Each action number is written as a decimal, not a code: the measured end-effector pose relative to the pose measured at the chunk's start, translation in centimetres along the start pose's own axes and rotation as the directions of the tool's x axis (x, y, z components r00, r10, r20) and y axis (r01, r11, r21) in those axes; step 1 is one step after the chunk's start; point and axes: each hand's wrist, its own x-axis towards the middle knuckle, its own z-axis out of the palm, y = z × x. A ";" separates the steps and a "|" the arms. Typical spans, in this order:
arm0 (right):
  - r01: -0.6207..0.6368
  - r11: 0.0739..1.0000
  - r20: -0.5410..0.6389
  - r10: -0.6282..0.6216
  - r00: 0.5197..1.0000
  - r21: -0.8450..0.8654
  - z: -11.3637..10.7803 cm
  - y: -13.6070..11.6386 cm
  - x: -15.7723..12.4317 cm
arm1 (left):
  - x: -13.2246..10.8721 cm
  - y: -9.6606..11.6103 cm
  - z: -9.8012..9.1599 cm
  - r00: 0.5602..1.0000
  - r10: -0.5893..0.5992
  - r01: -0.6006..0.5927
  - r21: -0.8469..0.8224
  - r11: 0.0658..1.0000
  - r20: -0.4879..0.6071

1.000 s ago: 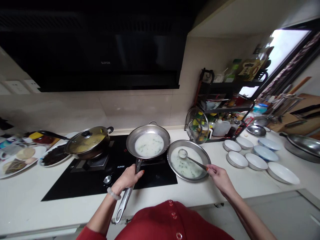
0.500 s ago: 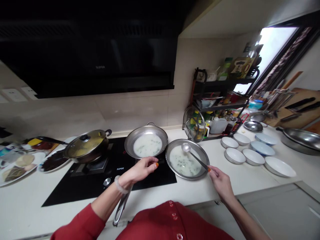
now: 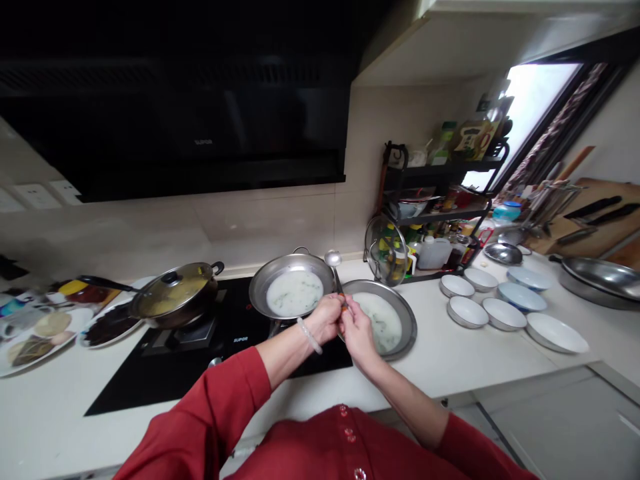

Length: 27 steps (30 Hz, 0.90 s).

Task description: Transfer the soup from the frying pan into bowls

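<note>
My left hand (image 3: 326,319) and my right hand (image 3: 360,335) meet between two pans, both closed around the dark handle of a metal ladle (image 3: 333,259). Its bowl points away from me, raised above the pans' rims. To the left, on the stove, sits a metal wok (image 3: 261,280) holding white liquid with green bits (image 3: 295,293). A steel basin (image 3: 407,319) on the counter at right has similar white soup (image 3: 383,323) in it; my right hand hides part of its left side.
A lidded pan (image 3: 173,297) stands on the black stove (image 3: 150,380), beside plates of food (image 3: 75,327) at far left. Several small bowls (image 3: 467,311) are grouped at right. Behind them are a glass lid (image 3: 386,250) and a spice rack (image 3: 435,217).
My right hand has carried the ladle left and up, out of the basin. My left hand has moved right and closed on the ladle's handle beside it.
</note>
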 end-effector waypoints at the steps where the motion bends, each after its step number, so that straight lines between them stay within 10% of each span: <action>1: 0.022 0.997 0.037 -0.019 0.999 -0.068 -0.2 -0.4 0.1 | -0.1 0.7 -0.8 1.000 0.004 -0.004 0.011 1.000 -0.011; 7: 0.077 0.833 0.076 -0.042 0.996 -0.547 -4.7 -0.3 0.4 | -2.0 4.7 -9.1 0.995 0.039 -0.023 0.158 0.987 -0.096; 15: -0.195 0.384 -0.147 0.152 0.977 -0.903 -13.1 6.2 -0.3 | -2.9 4.1 -20.5 0.987 0.094 0.035 0.738 0.674 -0.133; 27: -0.202 0.420 -0.184 0.083 0.979 -0.885 -15.0 9.7 -0.7 | -0.4 4.4 -20.9 0.991 0.056 0.084 0.884 0.459 -0.123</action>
